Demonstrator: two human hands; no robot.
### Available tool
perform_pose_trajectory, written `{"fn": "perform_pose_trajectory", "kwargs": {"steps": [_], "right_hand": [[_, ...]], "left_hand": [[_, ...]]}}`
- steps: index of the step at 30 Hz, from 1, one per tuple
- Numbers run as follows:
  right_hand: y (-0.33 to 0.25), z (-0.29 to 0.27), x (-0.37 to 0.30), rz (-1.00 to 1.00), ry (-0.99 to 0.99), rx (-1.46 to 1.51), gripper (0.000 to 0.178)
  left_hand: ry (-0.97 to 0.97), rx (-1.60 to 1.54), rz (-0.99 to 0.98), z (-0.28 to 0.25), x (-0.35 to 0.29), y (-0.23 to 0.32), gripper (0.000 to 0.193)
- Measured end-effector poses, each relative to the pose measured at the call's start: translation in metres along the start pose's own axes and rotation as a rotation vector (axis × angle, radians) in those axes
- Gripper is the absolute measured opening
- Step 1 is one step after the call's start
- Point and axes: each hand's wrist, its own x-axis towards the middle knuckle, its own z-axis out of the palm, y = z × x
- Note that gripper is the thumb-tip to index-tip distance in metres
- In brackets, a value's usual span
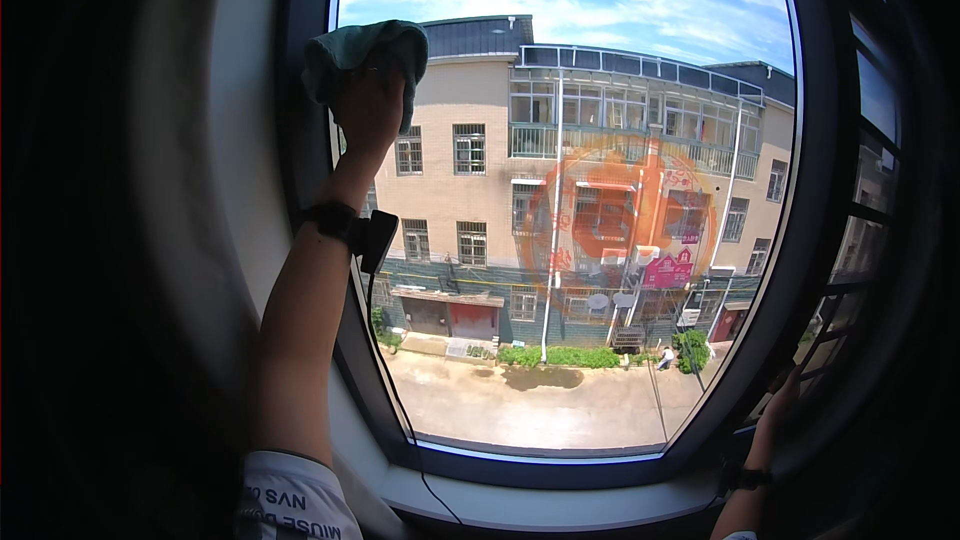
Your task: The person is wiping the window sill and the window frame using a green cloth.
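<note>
My left hand (370, 105) is raised to the upper left of the window pane (590, 410), fingers closed round a teal cloth (345, 52). The bunched cloth lies at the glass edge and overlaps the dark window frame (545, 472). On that wrist sits a black strap with a small dark device (375, 242), and a thin black cable hangs down from it. Low on the right, my right hand (778, 408) is by the dark frame on that side. Shadow hides most of its fingers, so its grip is unclear.
A pale sill (520, 508) runs under the window. A round orange-red decal (620, 225) shows on the glass. To the right stands a dark barred panel (850, 250). Outside are a beige building (470, 90), a paved road and green shrubs.
</note>
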Motion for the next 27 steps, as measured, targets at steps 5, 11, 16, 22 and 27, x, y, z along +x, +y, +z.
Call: {"fn": "perform_pose_trajectory", "kwargs": {"steps": [5, 11, 16, 22, 27], "right_hand": [[-0.016, -0.029, -0.011, -0.366, 0.094, -0.357, 0.038], [-0.117, 0.026, -0.091, -0.721, 0.192, -0.623, 0.034], [-0.151, 0.084, -0.148, -0.757, -0.068, -0.197, 0.032], [-0.278, 0.225, -0.209, -1.171, -0.448, 0.133, 0.03], [-0.371, 0.325, -0.179, -1.248, -0.461, 0.141, 0.04]], "left_hand": [[0.109, -0.23, 0.09, 0.014, -0.172, 0.022, 0.047], [-0.024, -0.372, -0.046, 0.01, -0.283, 0.014, 0.04], [0.061, -0.279, 0.02, 0.017, -0.13, 0.048, 0.038], [-0.05, -0.491, 0.298, 0.0, -0.058, 0.18, 0.033], [0.06, -0.903, 0.56, 0.0, -0.085, 0.248, 0.03]]}}
